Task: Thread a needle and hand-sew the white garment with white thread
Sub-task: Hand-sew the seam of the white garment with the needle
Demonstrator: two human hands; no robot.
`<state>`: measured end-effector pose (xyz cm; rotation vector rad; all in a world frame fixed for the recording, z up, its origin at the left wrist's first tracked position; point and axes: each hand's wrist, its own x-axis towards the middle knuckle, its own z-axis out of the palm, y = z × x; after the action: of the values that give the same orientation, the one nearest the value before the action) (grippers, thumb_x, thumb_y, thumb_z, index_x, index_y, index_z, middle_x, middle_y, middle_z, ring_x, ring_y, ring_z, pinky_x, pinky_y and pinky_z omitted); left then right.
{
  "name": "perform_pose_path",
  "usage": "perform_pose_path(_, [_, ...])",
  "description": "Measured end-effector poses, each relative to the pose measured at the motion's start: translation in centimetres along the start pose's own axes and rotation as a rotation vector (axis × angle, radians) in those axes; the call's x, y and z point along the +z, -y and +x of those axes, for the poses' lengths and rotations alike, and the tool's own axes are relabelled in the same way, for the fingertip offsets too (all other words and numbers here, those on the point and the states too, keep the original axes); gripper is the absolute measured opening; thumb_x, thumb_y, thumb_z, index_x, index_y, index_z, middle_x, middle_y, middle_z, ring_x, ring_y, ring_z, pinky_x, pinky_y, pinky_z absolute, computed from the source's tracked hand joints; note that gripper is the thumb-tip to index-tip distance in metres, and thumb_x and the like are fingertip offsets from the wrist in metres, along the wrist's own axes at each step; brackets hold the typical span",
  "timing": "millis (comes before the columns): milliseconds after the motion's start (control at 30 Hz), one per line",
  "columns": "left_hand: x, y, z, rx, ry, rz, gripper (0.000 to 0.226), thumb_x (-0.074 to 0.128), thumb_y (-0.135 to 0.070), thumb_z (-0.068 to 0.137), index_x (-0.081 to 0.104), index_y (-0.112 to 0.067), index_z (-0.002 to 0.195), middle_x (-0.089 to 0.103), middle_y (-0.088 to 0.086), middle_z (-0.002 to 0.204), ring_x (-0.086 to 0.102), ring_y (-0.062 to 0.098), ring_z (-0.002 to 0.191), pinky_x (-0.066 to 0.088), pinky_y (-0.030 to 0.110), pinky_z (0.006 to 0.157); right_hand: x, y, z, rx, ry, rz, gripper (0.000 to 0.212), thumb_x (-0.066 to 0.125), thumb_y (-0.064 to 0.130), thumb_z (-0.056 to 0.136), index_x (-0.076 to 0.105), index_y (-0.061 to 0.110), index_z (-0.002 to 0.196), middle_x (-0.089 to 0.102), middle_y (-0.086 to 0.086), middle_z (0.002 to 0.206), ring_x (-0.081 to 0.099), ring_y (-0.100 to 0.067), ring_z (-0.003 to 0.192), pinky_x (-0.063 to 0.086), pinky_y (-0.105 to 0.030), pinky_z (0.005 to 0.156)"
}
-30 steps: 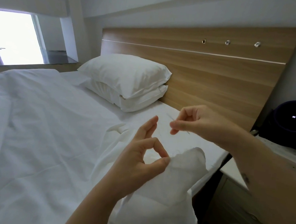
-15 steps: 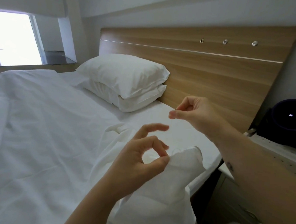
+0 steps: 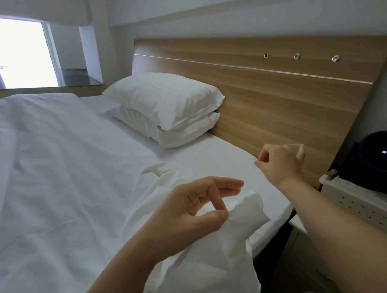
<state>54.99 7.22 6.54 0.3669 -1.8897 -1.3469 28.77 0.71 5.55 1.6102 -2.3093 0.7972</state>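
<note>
My left hand (image 3: 195, 206) pinches a fold of the white garment (image 3: 238, 237) between thumb and a curled finger, holding it up over the bed; the index finger points right. The rest of the garment hangs down toward the bed's near right edge. My right hand (image 3: 279, 162) is stretched out far to the right, close to the headboard, and pinches a thin needle (image 3: 256, 162) whose tip sticks out to the left. The white thread between needle and cloth is too fine to make out.
A white bed (image 3: 53, 179) fills the left and middle, with two stacked pillows (image 3: 167, 110) against a wooden headboard (image 3: 277, 93). At the right stands a bedside unit with a white perforated tray (image 3: 360, 207) and a dark round device (image 3: 382, 159). A bright window (image 3: 13, 56) is far left.
My right hand has moved away to the right and farther from the garment, drawing the needle out. My left hand keeps its pinch on the cloth, with the index finger now lowered.
</note>
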Motion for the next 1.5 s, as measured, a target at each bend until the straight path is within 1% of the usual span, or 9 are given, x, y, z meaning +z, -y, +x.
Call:
perform_pose_path(467, [0.1, -0.6, 0.3, 0.071, 0.016, -0.061, 0.016, 0.063, -0.017, 0.072, 0.064, -0.031, 0.065, 0.056, -0.009, 0.137, 0.048, 0.009, 0.132, 0.038, 0.022, 0.108, 2.2, -4.0, -1.8, 0.049, 0.09, -0.343, 0.034, 0.058, 0.028, 0.093, 0.04, 0.027, 0.063, 0.059, 0.005, 0.078, 0.049, -0.021, 0.104, 0.001, -0.05, 0.116])
perform_pose_path(567, [0.0, -0.2, 0.5, 0.051, -0.005, -0.034, 0.013, 0.063, -0.02, 0.071, 0.064, -0.032, 0.064, 0.054, -0.013, 0.138, 0.046, 0.006, 0.133, 0.037, 0.019, 0.107, 2.1, -3.4, -1.5, 0.072, 0.072, -0.159, 0.03, 0.064, 0.029, 0.089, 0.047, 0.026, 0.064, 0.061, 0.004, 0.078, 0.053, -0.02, 0.089, 0.023, -0.044, 0.108])
perform_pose_path(633, [-0.2, 0.1, 0.6, 0.031, -0.027, 0.009, 0.011, 0.064, -0.024, 0.07, 0.063, -0.033, 0.063, 0.054, -0.015, 0.137, 0.047, 0.005, 0.131, 0.039, 0.02, 0.106, 1.3, -2.3, -0.9, 0.119, 0.142, 0.164, 0.027, 0.071, 0.025, 0.084, 0.052, 0.023, 0.065, 0.06, 0.004, 0.073, 0.056, -0.021, 0.08, 0.04, -0.038, 0.087])
perform_pose_path(767, [-1.2, 0.4, 0.5, -0.037, -0.132, 0.22, 0.009, 0.064, -0.043, 0.068, 0.065, -0.034, 0.066, 0.054, -0.027, 0.126, 0.057, 0.004, 0.118, 0.044, 0.029, 0.103, -2.3, 0.8, -0.1, 0.14, 0.269, 0.526, 0.017, 0.076, 0.024, 0.081, 0.064, 0.018, 0.071, 0.062, 0.003, 0.074, 0.054, -0.011, 0.069, 0.04, -0.024, 0.059])
perform_pose_path(867, [-1.9, 0.3, 0.3, -0.072, -0.203, 0.359, 0.017, 0.062, -0.054, 0.067, 0.068, -0.039, 0.072, 0.053, -0.029, 0.105, 0.06, 0.004, 0.103, 0.046, 0.026, 0.094, -5.7, 3.5, -0.5, 0.061, 0.306, 0.641, 0.013, 0.076, 0.03, 0.079, 0.07, 0.019, 0.076, 0.068, 0.005, 0.077, 0.058, -0.006, 0.073, 0.044, -0.022, 0.067])
perform_pose_path(1000, [-2.4, 0.2, 0.0, -0.123, -0.215, 0.406, 0.009, 0.071, -0.042, 0.078, 0.068, -0.036, 0.071, 0.056, -0.018, 0.09, 0.061, 0.007, 0.084, 0.05, 0.027, 0.085, -9.8, 7.5, -3.5, -0.153, 0.747, 0.868, 0.017, 0.074, 0.033, 0.063, 0.069, 0.019, 0.072, 0.073, -0.006, 0.096, 0.064, -0.018, 0.088, 0.049, -0.031, 0.085])
perform_pose_path(1100, [-2.4, 0.1, -0.2, -0.149, -0.245, 0.423, 0.013, 0.071, -0.027, 0.083, 0.068, -0.032, 0.071, 0.057, -0.015, 0.089, 0.06, 0.006, 0.08, 0.053, 0.028, 0.082, -11.1, 9.1, -5.5, -0.304, 0.914, 0.759, 0.007, 0.075, 0.026, 0.067, 0.07, 0.021, 0.068, 0.073, -0.002, 0.103, 0.067, -0.01, 0.097, 0.055, -0.022, 0.083])
perform_pose_path(1233, [-2.3, -0.1, -0.2, -0.177, -0.29, 0.409, 0.007, 0.068, -0.03, 0.082, 0.067, -0.031, 0.074, 0.062, -0.01, 0.09, 0.063, 0.005, 0.08, 0.05, 0.02, 0.071, -10.8, 9.4, -6.4, -0.395, 0.822, 0.421, 0.008, 0.076, 0.031, 0.077, 0.073, 0.024, 0.075, 0.074, 0.006, 0.086, 0.067, -0.005, 0.08, 0.056, -0.033, 0.083])
perform_pose_path(1500, [-0.9, 0.4, 0.0, -0.301, -0.179, 0.394, 0.014, 0.06, -0.033, 0.092, 0.066, -0.029, 0.08, 0.064, -0.013, 0.07, 0.056, 0.005, 0.065, 0.047, 0.029, 0.064, -11.8, 7.7, -6.2, -0.348, 0.816, 0.402, 0.005, 0.075, 0.027, 0.078, 0.075, 0.023, 0.076, 0.074, 0.007, 0.079, 0.067, -0.007, 0.075, 0.055, -0.031, 0.081])
